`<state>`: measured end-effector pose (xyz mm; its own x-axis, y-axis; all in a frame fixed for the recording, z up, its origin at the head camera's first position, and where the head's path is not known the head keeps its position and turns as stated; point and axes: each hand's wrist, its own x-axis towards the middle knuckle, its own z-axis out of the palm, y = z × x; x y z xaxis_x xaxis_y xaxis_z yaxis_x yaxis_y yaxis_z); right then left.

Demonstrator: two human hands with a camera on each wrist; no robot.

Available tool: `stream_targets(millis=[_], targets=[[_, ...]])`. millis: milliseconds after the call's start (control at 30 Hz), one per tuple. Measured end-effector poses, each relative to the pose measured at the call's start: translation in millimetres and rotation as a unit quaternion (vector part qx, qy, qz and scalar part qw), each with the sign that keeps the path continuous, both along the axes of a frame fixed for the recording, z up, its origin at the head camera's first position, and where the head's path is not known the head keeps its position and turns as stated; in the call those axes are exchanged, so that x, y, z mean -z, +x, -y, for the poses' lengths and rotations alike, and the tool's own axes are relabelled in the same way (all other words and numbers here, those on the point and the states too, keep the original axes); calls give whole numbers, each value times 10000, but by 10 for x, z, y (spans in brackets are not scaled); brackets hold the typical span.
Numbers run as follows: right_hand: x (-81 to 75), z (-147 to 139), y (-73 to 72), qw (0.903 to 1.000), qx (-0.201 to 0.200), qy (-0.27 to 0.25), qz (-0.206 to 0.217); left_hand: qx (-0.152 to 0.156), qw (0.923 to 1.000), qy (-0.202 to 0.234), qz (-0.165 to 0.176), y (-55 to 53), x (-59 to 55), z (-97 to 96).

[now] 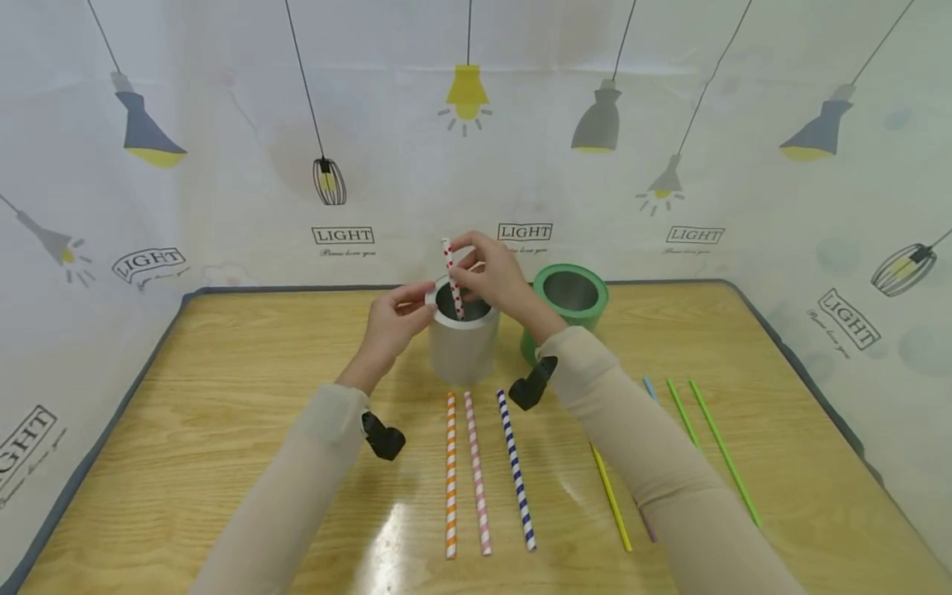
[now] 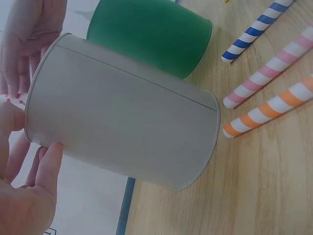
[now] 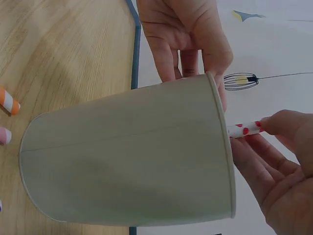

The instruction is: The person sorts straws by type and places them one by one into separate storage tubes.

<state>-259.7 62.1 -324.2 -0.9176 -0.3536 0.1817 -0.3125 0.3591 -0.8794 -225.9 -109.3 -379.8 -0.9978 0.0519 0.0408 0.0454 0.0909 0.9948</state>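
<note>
A white paper straw with red dots (image 1: 449,256) stands slightly tilted, its lower end inside the mouth of a white bucket (image 1: 463,351). My right hand (image 1: 487,268) pinches this straw between thumb and fingers, just above the bucket's rim; the right wrist view shows the dotted straw (image 3: 244,129) between the fingertips. On the bucket's left side, my left hand (image 1: 394,322) holds the rim with thumb and fingers. Close to the right forearm stands a green bucket (image 1: 599,307), partly hidden by that arm.
In front of the white bucket lie orange-striped (image 1: 450,475), pink-striped (image 1: 478,475) and blue-striped (image 1: 516,471) straws. Plain yellow (image 1: 613,500), blue (image 1: 649,388), green (image 1: 725,454) and purple straws lie to the right, some partly under the right sleeve. A printed backdrop (image 1: 402,165) surrounds the wooden table (image 1: 223,397).
</note>
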Motion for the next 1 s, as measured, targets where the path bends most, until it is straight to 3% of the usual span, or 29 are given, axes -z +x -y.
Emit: stream_targets(millis=[500, 1000], targets=[[167, 78, -58, 9946, 206, 929, 421, 54, 9996, 255, -51, 9, 40, -8], [165, 148, -77, 9905, 516, 1254, 207, 24, 9998, 177, -21, -12, 8, -11]])
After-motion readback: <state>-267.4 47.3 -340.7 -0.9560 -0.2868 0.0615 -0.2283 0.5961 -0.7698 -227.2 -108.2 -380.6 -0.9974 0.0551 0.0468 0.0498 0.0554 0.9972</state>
